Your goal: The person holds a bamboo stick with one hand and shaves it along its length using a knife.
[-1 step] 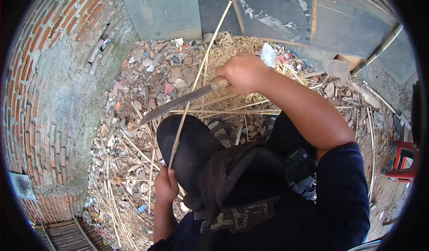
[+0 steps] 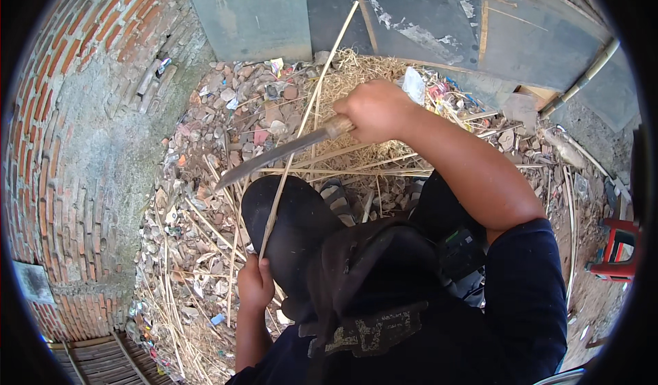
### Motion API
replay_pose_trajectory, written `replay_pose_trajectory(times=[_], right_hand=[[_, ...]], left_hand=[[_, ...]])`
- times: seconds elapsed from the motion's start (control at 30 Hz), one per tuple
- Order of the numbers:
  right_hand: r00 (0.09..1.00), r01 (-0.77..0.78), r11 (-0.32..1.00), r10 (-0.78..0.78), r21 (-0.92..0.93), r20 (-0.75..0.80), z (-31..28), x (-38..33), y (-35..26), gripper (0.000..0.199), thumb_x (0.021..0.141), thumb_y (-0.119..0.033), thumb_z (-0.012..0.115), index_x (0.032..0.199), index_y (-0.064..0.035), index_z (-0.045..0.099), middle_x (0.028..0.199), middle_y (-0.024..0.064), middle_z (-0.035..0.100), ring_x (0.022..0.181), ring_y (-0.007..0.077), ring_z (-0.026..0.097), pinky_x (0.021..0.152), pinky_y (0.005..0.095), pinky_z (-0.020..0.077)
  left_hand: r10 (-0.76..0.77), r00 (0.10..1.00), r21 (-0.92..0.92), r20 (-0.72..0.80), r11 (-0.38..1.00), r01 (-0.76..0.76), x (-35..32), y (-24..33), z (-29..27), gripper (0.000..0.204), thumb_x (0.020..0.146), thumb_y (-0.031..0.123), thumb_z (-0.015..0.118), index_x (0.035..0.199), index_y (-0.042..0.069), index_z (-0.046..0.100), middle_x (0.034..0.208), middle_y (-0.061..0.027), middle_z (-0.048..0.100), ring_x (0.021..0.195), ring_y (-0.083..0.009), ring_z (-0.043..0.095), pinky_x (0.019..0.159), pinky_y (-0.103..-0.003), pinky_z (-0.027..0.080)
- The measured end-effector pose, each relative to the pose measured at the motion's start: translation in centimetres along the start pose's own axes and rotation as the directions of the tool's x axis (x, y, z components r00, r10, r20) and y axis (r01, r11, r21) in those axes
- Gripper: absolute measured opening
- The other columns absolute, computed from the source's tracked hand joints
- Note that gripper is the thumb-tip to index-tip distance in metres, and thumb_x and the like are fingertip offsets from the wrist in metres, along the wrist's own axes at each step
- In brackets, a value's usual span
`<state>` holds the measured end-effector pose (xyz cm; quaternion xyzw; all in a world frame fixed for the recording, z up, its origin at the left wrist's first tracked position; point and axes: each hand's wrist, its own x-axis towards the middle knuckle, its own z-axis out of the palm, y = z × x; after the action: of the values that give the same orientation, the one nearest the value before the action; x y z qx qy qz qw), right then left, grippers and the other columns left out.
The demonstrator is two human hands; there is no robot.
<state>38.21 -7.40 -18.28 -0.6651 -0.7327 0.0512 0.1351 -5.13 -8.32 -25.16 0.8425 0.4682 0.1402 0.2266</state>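
My right hand (image 2: 375, 109) is closed around the wooden handle of a machete (image 2: 269, 159). The long blade points left and slants down, crossing a thin bamboo strip (image 2: 322, 77) above my left knee. That pale strip runs from near the dark panels, over my left thigh, down to my left hand (image 2: 255, 283). The fingers there are closed on its lower end, with the thumb along it. Whether the blade's edge presses into the strip, I cannot tell.
Broken bricks and stones (image 2: 226, 97) cover the ground with loose bamboo strips (image 2: 384, 171). A heap of shavings (image 2: 356, 66) lies in front of dark panels (image 2: 425, 22). A brick wall (image 2: 103, 166) rises at left; a red plastic stool (image 2: 617, 251) is at far right.
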Motion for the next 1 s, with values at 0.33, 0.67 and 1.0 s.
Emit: replay_pose_trajectory(times=[0.33,0.67,1.0], right_hand=[[0.966,-0.259,0.964,0.258,0.060,0.014,0.4,0.0,3.3,0.021,0.078,-0.020,0.068,0.095,-0.0082,0.070,0.089,0.0159,0.072,0.091,0.0351,0.071,0.080,0.0479,0.0573],[0.973,-0.212,0.974,0.203,0.076,0.114,0.3,0.6,2.5,0.017,0.080,-0.020,0.068,0.094,-0.0122,0.073,0.089,0.0142,0.072,0.089,0.0329,0.071,0.079,0.0465,0.0577],[0.948,-0.314,0.936,0.319,0.160,-0.007,-0.1,-0.4,4.2,0.023,0.078,-0.019,0.066,0.097,-0.0068,0.071,0.094,0.0174,0.072,0.093,0.0369,0.069,0.085,0.0487,0.0558]], left_hand=[[0.001,1.000,0.044,0.030,0.999,-0.002,0.1,0.1,0.0,0.035,0.105,0.028,0.047,0.085,0.000,0.049,0.060,-0.0238,0.055,0.060,-0.0487,0.058,0.053,-0.050,0.042],[-0.003,1.000,0.019,0.019,1.000,0.002,0.2,0.1,0.2,0.036,0.106,0.029,0.046,0.085,0.000,0.048,0.060,-0.0217,0.052,0.056,-0.0429,0.055,0.052,-0.047,0.040],[-0.003,1.000,-0.001,0.017,1.000,0.003,0.2,-0.5,0.4,0.031,0.104,0.024,0.047,0.084,0.000,0.049,0.060,-0.0230,0.053,0.058,-0.0471,0.056,0.052,-0.050,0.040]])
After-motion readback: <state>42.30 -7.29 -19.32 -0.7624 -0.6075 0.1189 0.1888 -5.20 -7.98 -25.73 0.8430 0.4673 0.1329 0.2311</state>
